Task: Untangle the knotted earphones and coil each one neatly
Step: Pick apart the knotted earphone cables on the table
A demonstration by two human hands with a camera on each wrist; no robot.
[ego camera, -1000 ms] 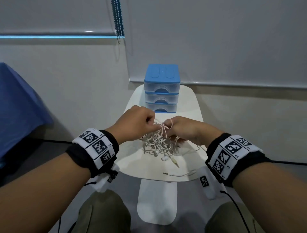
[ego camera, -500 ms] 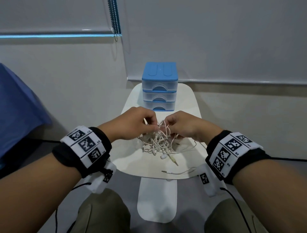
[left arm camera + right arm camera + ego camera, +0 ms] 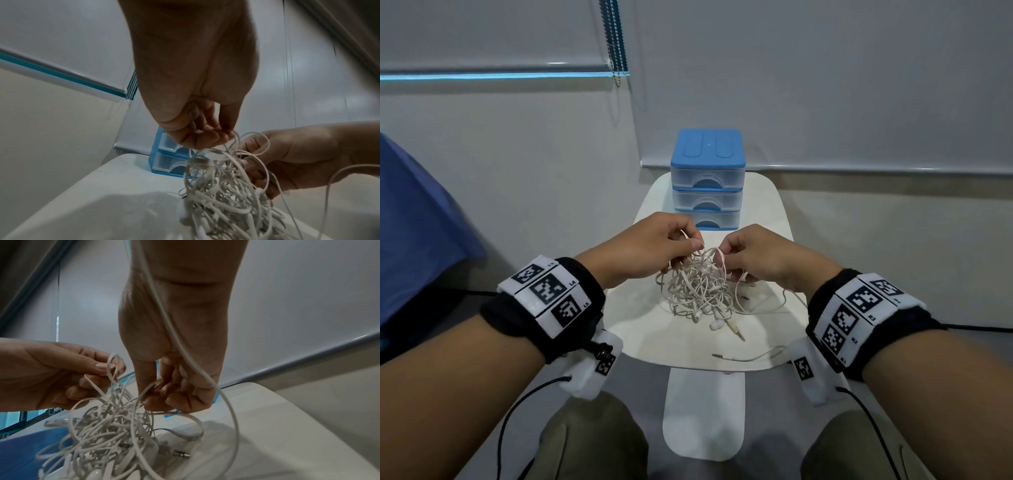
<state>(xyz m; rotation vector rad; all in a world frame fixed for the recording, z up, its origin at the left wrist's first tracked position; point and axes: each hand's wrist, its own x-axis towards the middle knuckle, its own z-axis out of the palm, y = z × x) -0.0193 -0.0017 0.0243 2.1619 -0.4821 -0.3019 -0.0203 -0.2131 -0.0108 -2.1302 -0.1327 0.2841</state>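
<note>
A knotted bundle of white earphone cords [image 3: 697, 287] hangs between my hands, its bottom resting on the small white table [image 3: 654, 329]. My left hand [image 3: 681, 245] pinches a loop at the tangle's top left, seen close in the left wrist view [image 3: 207, 139]. My right hand [image 3: 726, 253] pinches a pinkish-white strand at the top right; its fingers [image 3: 164, 395] curl round cords. The left hand [image 3: 102, 369] also shows there, gripping a flat cord. The bundle [image 3: 222, 194] [image 3: 107, 434] stays dense. An earbud [image 3: 716, 324] and a jack plug [image 3: 736, 331] dangle out below.
A blue-and-clear three-drawer box [image 3: 707, 178] stands at the table's far end, just behind my hands. A second jack plug [image 3: 719, 356] with a loose cord lies near the table's front edge. A blue cloth [image 3: 417, 219] is at the left. My knees are below the table.
Both hands have drawn slightly apart and lifted, spreading the top of the tangle; the bundle hangs looser than a second ago.
</note>
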